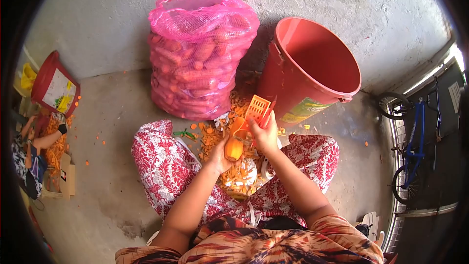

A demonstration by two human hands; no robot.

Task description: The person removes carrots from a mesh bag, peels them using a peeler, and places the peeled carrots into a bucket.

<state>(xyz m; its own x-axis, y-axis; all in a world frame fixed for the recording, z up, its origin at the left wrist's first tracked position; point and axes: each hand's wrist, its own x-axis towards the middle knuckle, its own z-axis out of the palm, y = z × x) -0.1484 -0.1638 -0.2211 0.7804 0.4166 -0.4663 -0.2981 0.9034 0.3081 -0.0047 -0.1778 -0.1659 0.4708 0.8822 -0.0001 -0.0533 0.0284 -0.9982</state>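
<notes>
My left hand [221, 157] is wrapped around a thick orange carrot [235, 149], whose rounded end points down towards me. In my right hand [265, 136] is an orange plastic peeler [257, 107] with a slotted, grater-like panel, held just above and beside the carrot. A thin red piece sticks up along the peeler's right side; I cannot tell whether it is a separate tool. Both hands are closed, close together between my crossed legs. Beneath them lies a heap of carrot peelings [210, 143] on the floor.
A pink mesh sack [195, 68] full of carrots stands ahead, beside a large red bucket [293, 85]. Another person [30, 151] sits at far left near peelings, a cardboard box [67, 178] and a red tub [53, 83]. A blue bicycle [415, 151] is at right.
</notes>
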